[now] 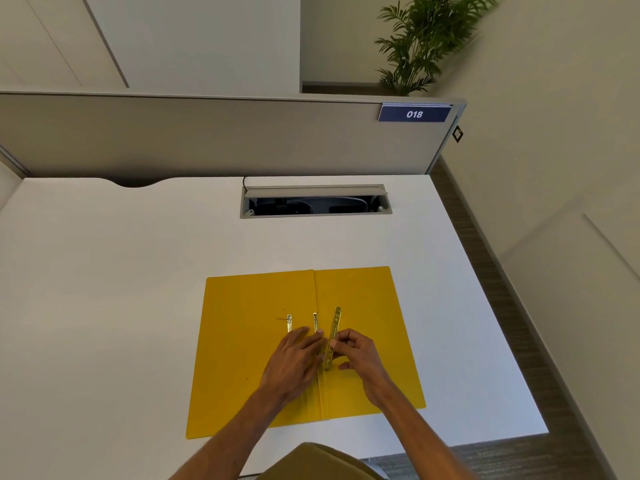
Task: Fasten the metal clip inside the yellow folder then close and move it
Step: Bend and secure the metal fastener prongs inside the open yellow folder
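The yellow folder (242, 358) lies open and flat on the white desk (121, 271). Two thin metal prongs (289, 322) of the clip stick out near the spine, one on the left leaf and one at the fold. My left hand (294, 365) rests palm down on the fold, fingers spread over the lower ends of the prongs. My right hand (356, 355) pinches the loose brass clip bar (335, 327), which lies lengthwise just right of the spine.
An open cable tray (315, 202) is cut into the desk behind the folder. A grey partition (207, 133) with a blue "018" label (414, 114) bounds the far edge. The desk's right edge drops to a dark floor.
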`<state>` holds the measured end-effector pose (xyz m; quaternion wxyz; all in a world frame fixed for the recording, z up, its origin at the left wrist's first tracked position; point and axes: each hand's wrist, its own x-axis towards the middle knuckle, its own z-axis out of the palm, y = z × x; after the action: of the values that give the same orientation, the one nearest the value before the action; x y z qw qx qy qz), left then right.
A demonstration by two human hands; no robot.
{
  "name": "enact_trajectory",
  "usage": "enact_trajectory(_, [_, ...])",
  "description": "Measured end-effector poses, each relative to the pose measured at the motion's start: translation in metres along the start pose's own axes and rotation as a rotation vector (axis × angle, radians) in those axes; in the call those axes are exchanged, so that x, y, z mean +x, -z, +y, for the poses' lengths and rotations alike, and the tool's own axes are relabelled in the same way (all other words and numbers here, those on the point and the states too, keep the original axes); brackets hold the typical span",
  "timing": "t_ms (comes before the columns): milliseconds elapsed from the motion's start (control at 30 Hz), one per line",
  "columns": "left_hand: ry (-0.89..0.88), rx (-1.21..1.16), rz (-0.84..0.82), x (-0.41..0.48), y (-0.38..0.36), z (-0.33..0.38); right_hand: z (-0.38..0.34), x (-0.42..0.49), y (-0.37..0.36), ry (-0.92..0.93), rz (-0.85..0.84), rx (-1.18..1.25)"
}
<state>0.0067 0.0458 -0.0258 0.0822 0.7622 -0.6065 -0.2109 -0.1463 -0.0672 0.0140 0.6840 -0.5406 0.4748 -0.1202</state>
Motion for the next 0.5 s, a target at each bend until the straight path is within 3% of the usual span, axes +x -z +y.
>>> enact_trajectory(500, [-0.025, 0.077, -0.020, 0.0012, -0.0041, 0.0029, -0.0050, 0.0088, -0.0076, 0.022, 0.030, -0.039])
